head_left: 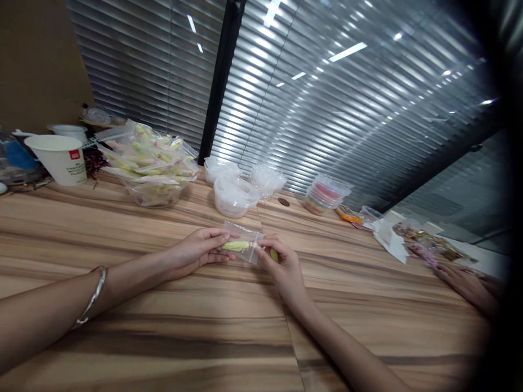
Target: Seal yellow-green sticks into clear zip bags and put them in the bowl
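Between my hands, low over the wooden table, is a small clear zip bag [250, 256]. My left hand [194, 251] is closed on the bag's left end, thumb on top and fingers underneath. Partly inside the bag lies a slim yellow item with a pinkish band [236, 246]; its exact kind is too small to make out. At the bag's right edge, my right hand [286, 269] pinches the yellow item's right part. Some yellow shows past those fingers, and the rest is hidden by them.
A clear tub [157, 197] heaped with similar yellow items in bags stands back left, beside a paper cup [61, 158]. Clear plastic bowls [232, 198] sit at the back middle, with stacked containers [322, 196] farther right. Another person's hand [461, 280] rests at far right.
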A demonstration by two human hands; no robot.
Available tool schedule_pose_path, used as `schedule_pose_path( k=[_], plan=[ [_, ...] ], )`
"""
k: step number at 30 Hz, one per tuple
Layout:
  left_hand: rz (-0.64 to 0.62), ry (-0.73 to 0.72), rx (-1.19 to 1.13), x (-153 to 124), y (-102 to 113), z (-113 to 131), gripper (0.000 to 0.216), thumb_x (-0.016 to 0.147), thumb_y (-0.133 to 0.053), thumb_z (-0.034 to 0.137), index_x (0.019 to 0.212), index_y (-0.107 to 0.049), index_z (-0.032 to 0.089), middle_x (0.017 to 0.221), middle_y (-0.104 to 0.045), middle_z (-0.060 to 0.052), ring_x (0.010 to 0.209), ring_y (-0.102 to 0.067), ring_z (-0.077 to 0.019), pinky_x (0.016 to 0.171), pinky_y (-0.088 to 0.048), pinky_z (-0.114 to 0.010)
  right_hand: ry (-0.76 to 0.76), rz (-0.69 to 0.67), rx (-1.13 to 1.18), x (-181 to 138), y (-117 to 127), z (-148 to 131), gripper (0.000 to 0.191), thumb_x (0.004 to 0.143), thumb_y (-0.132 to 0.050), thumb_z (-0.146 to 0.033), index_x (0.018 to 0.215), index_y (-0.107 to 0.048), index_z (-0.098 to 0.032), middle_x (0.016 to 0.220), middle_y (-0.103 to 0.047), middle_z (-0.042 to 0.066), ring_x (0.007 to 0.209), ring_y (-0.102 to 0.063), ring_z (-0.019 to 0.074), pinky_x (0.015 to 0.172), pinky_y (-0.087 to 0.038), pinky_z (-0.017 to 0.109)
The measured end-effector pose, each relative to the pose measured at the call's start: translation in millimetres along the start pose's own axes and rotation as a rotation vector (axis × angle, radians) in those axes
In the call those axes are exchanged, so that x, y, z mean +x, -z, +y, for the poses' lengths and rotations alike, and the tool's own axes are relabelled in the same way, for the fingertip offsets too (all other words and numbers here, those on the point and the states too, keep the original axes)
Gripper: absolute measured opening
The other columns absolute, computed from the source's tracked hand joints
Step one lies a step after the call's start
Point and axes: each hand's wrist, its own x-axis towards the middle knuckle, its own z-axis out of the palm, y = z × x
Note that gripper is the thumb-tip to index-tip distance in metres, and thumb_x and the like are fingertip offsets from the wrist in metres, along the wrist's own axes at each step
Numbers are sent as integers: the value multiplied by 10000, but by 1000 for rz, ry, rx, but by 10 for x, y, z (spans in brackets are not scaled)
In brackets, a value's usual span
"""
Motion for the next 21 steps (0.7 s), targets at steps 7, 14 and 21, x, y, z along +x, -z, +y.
schedule_pose_path(
  k=[7,14,21],
  plan=[
    [-17,-9,49,15,8,-22,272,810,-627,270,1053,-654,151,1122,-619,-113,755,-608,-106,742,-495,-231,-160,43,39,-37,-11,-28,129,784,-614,-279,823,-515,-207,752,-531,-13,642,-463,126,605,-374,252],
    [-75,-17,127,9,-9,-32,290,813,-614,321,1032,-663,136,967,-638,-95,662,-532,-81,631,-442,-195,-114,-14,51,-16,-19,14,278,783,-606,-249,1053,-543,-227,897,-586,17,752,-524,149,684,-405,268],
    [-113,-48,252,1,-46,-26,320,803,-615,312,1083,-649,162,977,-647,-95,655,-542,-105,618,-451,-221,-130,-25,-4,-10,5,15,114,780,-614,-276,867,-603,-204,751,-594,-1,693,-515,153,631,-383,263]
  ],
)
